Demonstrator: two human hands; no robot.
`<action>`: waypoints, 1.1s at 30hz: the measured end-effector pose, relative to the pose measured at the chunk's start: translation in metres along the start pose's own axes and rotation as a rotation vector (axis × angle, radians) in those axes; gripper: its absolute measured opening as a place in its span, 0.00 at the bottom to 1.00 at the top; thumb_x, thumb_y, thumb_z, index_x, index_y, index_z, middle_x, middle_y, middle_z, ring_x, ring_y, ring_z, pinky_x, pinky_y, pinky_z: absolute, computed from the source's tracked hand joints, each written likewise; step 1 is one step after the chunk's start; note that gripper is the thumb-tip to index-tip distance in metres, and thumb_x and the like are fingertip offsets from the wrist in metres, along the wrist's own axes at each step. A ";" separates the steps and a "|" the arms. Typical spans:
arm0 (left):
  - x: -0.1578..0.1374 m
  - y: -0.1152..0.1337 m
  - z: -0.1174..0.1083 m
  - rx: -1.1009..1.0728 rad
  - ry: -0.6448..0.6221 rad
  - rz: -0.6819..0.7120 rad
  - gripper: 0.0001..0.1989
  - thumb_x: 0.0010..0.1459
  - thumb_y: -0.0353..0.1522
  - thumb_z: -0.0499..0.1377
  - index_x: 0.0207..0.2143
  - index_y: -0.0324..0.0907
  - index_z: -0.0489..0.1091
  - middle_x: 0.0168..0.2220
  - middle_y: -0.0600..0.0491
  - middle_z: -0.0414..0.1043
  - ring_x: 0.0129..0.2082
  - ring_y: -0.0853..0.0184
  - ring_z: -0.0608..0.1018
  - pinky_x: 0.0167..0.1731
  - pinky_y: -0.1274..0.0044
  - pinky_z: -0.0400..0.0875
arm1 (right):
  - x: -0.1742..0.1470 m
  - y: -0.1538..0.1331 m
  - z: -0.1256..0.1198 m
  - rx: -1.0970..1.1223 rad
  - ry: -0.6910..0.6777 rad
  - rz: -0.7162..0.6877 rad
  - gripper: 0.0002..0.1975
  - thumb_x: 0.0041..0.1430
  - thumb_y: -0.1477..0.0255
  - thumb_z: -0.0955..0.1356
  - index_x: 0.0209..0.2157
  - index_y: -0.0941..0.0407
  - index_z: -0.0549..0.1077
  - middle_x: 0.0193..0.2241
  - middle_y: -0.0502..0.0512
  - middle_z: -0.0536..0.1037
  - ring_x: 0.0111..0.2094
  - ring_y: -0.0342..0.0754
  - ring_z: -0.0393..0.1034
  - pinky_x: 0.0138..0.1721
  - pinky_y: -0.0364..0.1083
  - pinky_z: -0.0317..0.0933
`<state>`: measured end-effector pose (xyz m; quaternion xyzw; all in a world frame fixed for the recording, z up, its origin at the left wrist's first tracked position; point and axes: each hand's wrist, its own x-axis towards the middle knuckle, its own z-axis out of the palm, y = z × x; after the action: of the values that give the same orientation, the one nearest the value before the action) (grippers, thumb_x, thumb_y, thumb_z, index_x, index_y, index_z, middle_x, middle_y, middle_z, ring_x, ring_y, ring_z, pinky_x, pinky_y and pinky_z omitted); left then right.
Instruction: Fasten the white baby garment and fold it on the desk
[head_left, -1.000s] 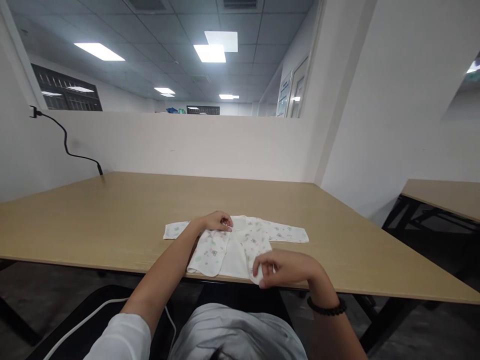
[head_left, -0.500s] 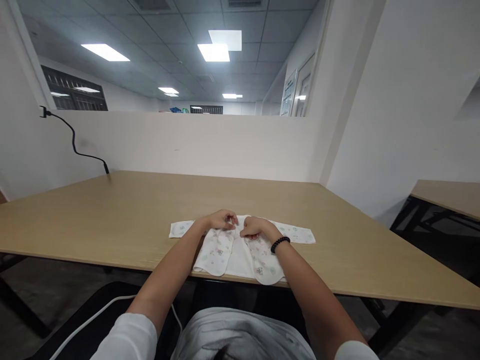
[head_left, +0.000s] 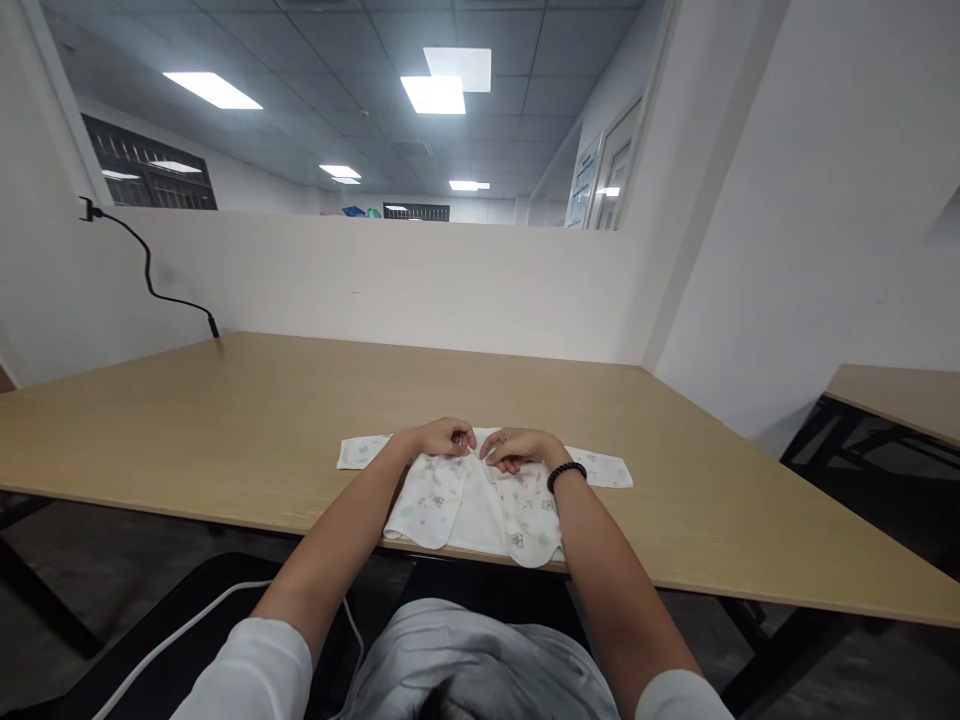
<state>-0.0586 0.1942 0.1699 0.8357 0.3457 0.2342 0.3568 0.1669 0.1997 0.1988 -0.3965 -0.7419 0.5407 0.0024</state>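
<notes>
A small white baby shirt point(head_left: 435, 500) with a pale animal print lies spread on the table, sleeves out to both sides. Its front is parted, showing the plain white inside. My left hand point(head_left: 444, 437) is closed on the left front edge near the neck, fingertips pinching the fabric. Opposite it, my right hand point(head_left: 517, 449), with a dark bead bracelet point(head_left: 566, 476) on the wrist, pinches the right front edge. The fingertips of both hands are close together. Whatever fastener may be between them is too small to make out.
The wooden table point(head_left: 300, 400) meets a low white partition point(head_left: 420, 280) at the back. A black flexible-arm holder point(head_left: 150, 270) stands at the back left. A white cable point(head_left: 180, 625) hangs below the front edge. Another table point(head_left: 900, 400) is at the right.
My right hand has turned and its fingers have reached closer to my left hand, drawing the front edges slightly together at the neck. My left hand has hardly moved.
</notes>
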 end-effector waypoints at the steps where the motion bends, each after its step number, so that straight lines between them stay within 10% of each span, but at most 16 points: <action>1: -0.001 0.002 0.000 0.008 0.011 -0.022 0.12 0.46 0.37 0.66 0.32 0.39 0.75 0.23 0.57 0.68 0.25 0.70 0.68 0.27 0.79 0.60 | -0.002 0.006 -0.002 0.035 0.015 -0.026 0.12 0.48 0.76 0.71 0.38 0.58 0.72 0.16 0.44 0.72 0.15 0.39 0.63 0.17 0.37 0.58; 13: -0.006 0.016 0.004 -0.023 0.021 -0.041 0.12 0.46 0.38 0.66 0.28 0.38 0.73 0.22 0.58 0.65 0.23 0.71 0.65 0.25 0.79 0.58 | -0.007 0.014 0.001 -0.061 0.205 -0.154 0.11 0.42 0.76 0.68 0.33 0.58 0.72 0.12 0.40 0.65 0.12 0.37 0.53 0.15 0.38 0.44; 24: 0.003 0.015 0.006 -0.221 0.253 -0.026 0.20 0.50 0.46 0.66 0.34 0.38 0.71 0.27 0.55 0.68 0.27 0.71 0.68 0.27 0.79 0.62 | -0.013 0.019 0.000 0.317 0.252 -0.382 0.18 0.45 0.64 0.72 0.37 0.55 0.67 0.16 0.39 0.63 0.17 0.37 0.54 0.19 0.37 0.47; 33: 0.009 0.000 0.022 -0.054 0.199 -0.112 0.10 0.48 0.37 0.63 0.31 0.40 0.72 0.27 0.56 0.71 0.30 0.68 0.72 0.32 0.79 0.66 | 0.012 0.023 0.016 0.014 0.479 -0.390 0.12 0.48 0.66 0.68 0.35 0.56 0.69 0.16 0.39 0.61 0.18 0.38 0.54 0.21 0.39 0.44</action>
<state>-0.0383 0.1916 0.1568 0.7778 0.4190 0.3050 0.3556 0.1649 0.1964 0.1687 -0.3629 -0.7787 0.4261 0.2836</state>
